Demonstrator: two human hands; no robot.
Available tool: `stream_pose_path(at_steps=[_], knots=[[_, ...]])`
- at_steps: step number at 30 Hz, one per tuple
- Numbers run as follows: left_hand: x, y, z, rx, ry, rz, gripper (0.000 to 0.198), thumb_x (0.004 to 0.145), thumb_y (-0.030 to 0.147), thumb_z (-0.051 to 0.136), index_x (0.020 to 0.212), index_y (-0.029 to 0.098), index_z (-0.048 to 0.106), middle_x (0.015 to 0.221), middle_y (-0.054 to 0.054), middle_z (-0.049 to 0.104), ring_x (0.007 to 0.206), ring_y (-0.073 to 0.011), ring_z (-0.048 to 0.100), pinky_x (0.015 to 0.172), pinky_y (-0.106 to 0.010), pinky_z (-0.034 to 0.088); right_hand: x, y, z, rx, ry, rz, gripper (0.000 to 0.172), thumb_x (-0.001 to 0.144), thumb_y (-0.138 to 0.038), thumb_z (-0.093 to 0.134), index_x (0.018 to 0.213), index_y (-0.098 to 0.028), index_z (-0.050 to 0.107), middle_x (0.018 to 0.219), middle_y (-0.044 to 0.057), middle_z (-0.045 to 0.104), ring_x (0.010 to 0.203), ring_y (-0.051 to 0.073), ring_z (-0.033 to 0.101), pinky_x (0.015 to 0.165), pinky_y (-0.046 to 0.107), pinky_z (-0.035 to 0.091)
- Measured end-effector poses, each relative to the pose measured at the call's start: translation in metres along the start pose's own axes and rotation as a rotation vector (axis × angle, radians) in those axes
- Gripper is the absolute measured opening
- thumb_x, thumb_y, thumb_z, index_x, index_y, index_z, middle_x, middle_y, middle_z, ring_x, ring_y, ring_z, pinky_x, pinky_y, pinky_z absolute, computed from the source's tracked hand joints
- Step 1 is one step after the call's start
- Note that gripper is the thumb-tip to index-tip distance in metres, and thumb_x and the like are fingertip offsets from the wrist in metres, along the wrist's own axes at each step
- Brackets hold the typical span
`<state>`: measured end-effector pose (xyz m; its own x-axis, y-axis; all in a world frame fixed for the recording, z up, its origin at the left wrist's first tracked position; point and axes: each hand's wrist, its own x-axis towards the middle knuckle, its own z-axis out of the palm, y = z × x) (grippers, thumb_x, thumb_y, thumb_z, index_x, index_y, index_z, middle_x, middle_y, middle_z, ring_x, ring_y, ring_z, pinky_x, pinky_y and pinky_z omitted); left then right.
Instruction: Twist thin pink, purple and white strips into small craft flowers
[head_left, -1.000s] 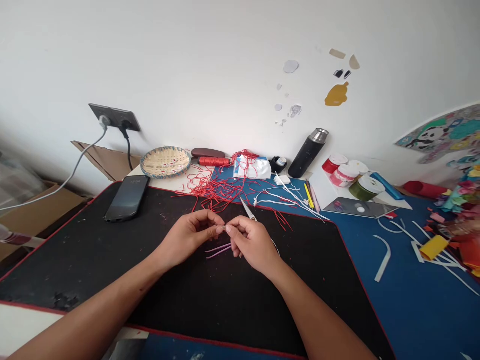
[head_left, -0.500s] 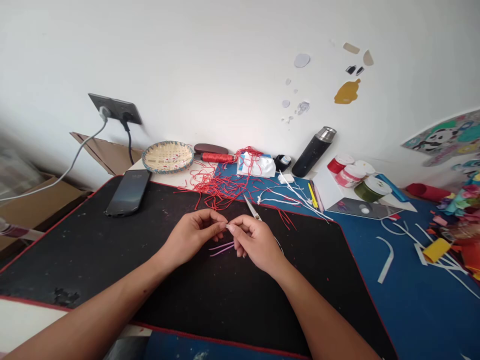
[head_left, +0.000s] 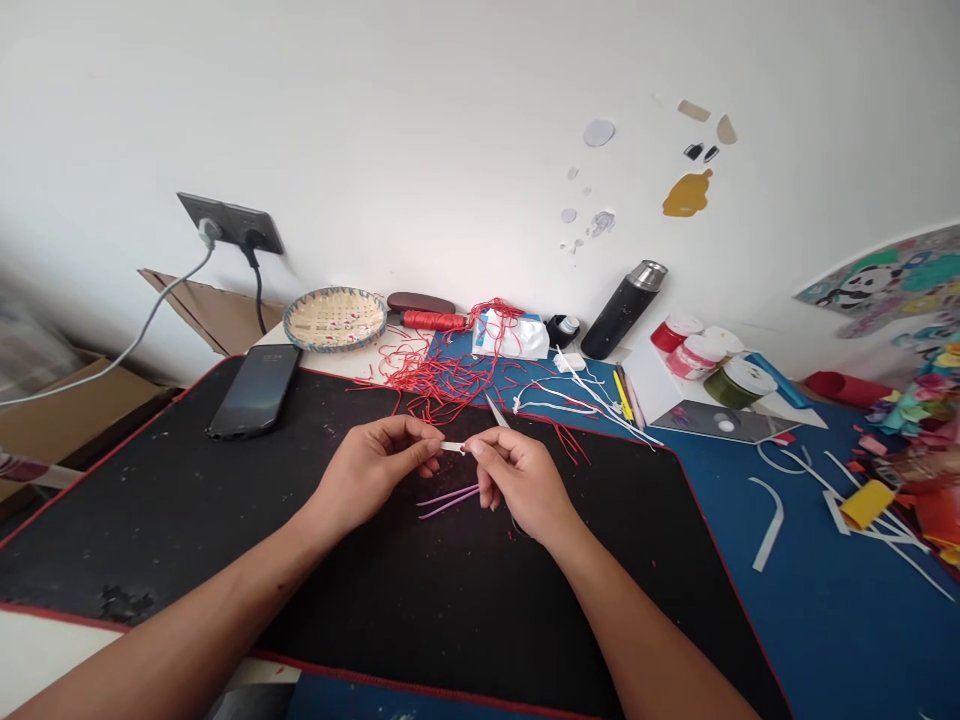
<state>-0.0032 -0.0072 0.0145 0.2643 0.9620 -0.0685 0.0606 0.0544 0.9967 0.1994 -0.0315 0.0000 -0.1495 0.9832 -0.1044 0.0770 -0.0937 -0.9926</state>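
Between my hands a short, narrow white strip (head_left: 453, 446) is stretched level above the black mat. My left hand (head_left: 379, 465) pinches its left end between thumb and fingertips. Its right end is pinched by my right hand (head_left: 521, 478), whose other fingers curl under. Two thin purple prongs or strips (head_left: 446, 501) lie on the mat below the white strip; their right ends go out of sight behind my right hand. A pointed metal blade (head_left: 495, 408), seemingly of scissors, shows just beyond my right hand, its rear part covered.
Red cord cuttings (head_left: 431, 380) are heaped behind my hands, near a woven basket (head_left: 335, 335) and a red thread spool (head_left: 433, 320). A phone (head_left: 255, 390) lies left. White strips (head_left: 574, 400), a black flask (head_left: 624, 312) and ribbon rolls (head_left: 739, 380) stand or lie right.
My hands, nearly touching before, have drawn apart, and more of the white strip shows between them. The view has shifted slightly.
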Motion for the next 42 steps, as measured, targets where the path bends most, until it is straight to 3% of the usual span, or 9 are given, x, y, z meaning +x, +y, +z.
stream_pose_path(at_steps=[8, 17, 28, 35, 42], knots=[[0.002, -0.003, -0.001, -0.123, 0.017, -0.031, 0.031, 0.073, 0.047, 0.087, 0.08, 0.018, 0.077, 0.07, -0.003, 0.072, 0.064, -0.0171, 0.065, 0.064, -0.028, 0.054, 0.0, -0.003, -0.002, 0.031, 0.024, -0.034, 0.037, 0.092, -0.053, 0.065, 0.098, -0.017, 0.067, 0.059, -0.004, 0.058, 0.044, 0.011, 0.056, 0.041, 0.02, 0.042], [-0.006, 0.0, 0.004, 0.091, 0.015, 0.066, 0.027, 0.08, 0.049, 0.078, 0.083, 0.022, 0.077, 0.07, -0.002, 0.073, 0.067, -0.0196, 0.068, 0.065, -0.029, 0.054, -0.001, -0.002, 0.002, -0.021, -0.002, -0.021, 0.034, 0.093, -0.051, 0.063, 0.094, -0.018, 0.066, 0.06, -0.004, 0.059, 0.044, 0.01, 0.056, 0.041, 0.02, 0.041], [0.002, -0.011, 0.0, -0.139, -0.056, -0.074, 0.027, 0.076, 0.044, 0.086, 0.081, 0.019, 0.077, 0.07, -0.002, 0.073, 0.062, -0.0147, 0.064, 0.064, -0.026, 0.053, -0.006, -0.003, 0.005, -0.206, 0.014, -0.104, 0.019, 0.097, -0.034, 0.059, 0.088, -0.02, 0.067, 0.06, -0.004, 0.059, 0.049, 0.011, 0.058, 0.051, 0.022, 0.046], [0.002, -0.008, 0.0, -0.152, -0.035, -0.064, 0.028, 0.074, 0.044, 0.088, 0.081, 0.018, 0.078, 0.07, -0.003, 0.073, 0.062, -0.0153, 0.064, 0.062, -0.027, 0.053, -0.004, -0.001, 0.002, -0.11, 0.02, -0.097, 0.025, 0.096, -0.042, 0.062, 0.104, -0.019, 0.068, 0.067, -0.003, 0.06, 0.047, 0.011, 0.057, 0.046, 0.022, 0.044], [0.001, -0.006, 0.001, -0.265, -0.061, -0.107, 0.028, 0.072, 0.039, 0.09, 0.079, 0.015, 0.079, 0.07, -0.003, 0.073, 0.062, -0.0142, 0.065, 0.061, -0.024, 0.054, -0.006, 0.005, 0.005, -0.315, -0.016, -0.177, 0.017, 0.095, -0.032, 0.066, 0.108, -0.023, 0.07, 0.071, -0.004, 0.06, 0.056, 0.011, 0.059, 0.054, 0.023, 0.046]])
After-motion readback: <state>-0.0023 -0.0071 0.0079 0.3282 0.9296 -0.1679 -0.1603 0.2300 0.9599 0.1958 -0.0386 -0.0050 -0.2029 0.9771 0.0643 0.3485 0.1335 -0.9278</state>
